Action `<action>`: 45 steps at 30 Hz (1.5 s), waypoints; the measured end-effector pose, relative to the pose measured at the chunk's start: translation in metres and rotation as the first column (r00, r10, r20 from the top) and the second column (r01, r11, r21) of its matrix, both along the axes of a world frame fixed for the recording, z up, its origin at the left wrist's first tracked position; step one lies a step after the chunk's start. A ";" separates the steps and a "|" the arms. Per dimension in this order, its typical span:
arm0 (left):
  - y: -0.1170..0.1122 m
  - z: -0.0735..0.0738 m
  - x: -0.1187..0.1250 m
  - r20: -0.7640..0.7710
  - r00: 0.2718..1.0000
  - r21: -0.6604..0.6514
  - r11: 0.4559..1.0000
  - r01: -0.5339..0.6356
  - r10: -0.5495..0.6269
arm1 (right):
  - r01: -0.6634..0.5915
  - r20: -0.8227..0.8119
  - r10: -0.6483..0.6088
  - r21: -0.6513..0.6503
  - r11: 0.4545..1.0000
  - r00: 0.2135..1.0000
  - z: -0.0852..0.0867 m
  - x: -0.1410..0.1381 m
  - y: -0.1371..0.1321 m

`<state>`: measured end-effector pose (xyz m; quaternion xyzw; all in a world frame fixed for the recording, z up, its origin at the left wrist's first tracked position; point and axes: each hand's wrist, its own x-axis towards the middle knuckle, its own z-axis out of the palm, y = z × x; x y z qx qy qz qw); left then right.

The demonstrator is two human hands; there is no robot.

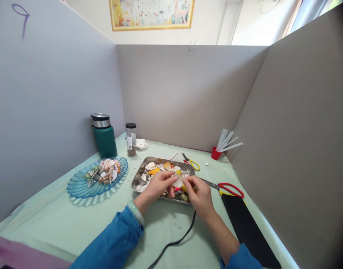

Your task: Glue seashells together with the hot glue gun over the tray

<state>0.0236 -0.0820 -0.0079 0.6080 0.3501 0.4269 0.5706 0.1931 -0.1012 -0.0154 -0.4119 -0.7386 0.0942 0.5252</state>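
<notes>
Tall grey partition boards [194,97] close me in at the back and both sides, probably limiting any wide reach. Inside them is a table covered in pale green cloth [166,228]. A long, flat black slab [251,231] lies beside my right forearm and might hem in that elbow. The rectangular metal tray [140,170] sits straight ahead; its raised rim likely stops the mixed shells scattering. Left of it, a scalloped blue plate [79,186] keeps another heap apart. A dark green bottle [104,140] stands behind that, clear of my arms. A black cord [175,243] crosses between my forearms and could catch a sleeve. My left hand [162,183] and right hand [199,194] meet over the tray, thumbs and fingers pinching. Red-and-yellow-handled scissors [216,186] lie just beyond my right hand, yellow-handled pliers [192,162] past the tray. Smallest is the pale, rounded shell [177,183] gripped between both hands, presumably for steadiness, above the tray so that a slip lands there.
</notes>
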 end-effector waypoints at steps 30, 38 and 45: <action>-0.002 0.004 -0.001 0.139 0.990 0.050 0.999 -0.023 0.015 | 0.070 0.141 -0.115 0.289 0.955 0.983 -0.001 0.001 0.000; -0.005 0.007 -0.003 0.187 0.982 0.077 0.997 0.022 -0.036 | 0.097 0.141 -0.154 0.349 0.932 0.978 -0.004 0.002 0.001; -0.007 0.006 -0.005 0.229 0.970 0.103 0.993 0.057 -0.080 | 0.098 0.144 -0.162 0.374 0.922 0.976 -0.001 0.001 0.000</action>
